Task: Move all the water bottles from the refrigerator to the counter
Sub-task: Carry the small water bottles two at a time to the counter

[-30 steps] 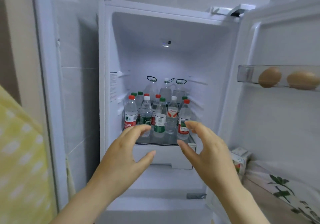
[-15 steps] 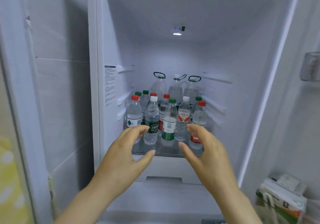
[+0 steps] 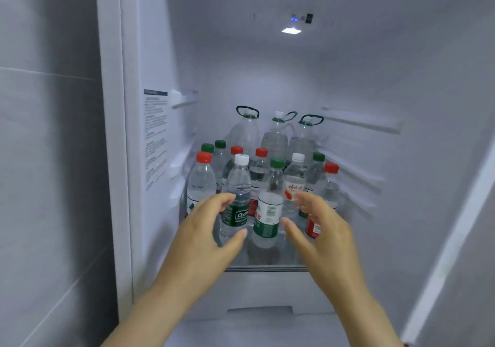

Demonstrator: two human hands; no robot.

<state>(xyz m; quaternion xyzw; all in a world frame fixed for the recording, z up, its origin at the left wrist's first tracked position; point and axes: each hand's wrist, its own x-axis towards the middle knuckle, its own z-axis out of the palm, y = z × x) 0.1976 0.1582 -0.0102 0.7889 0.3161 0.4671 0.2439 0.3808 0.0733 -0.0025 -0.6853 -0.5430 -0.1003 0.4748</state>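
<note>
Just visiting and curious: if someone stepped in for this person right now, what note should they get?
Left hand: open, fingers curved toward the front white-capped bottle, nothing gripped.
Right hand: open, beside the front green-capped bottle.
All bottles stand on the fridge shelf, three handled jugs behind.
Done: none lifted. Left: carry every one to the counter, out of view.

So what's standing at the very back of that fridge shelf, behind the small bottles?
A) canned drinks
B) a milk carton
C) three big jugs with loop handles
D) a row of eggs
C: three large jugs with dark loop handles stand behind the small bottles.
</note>
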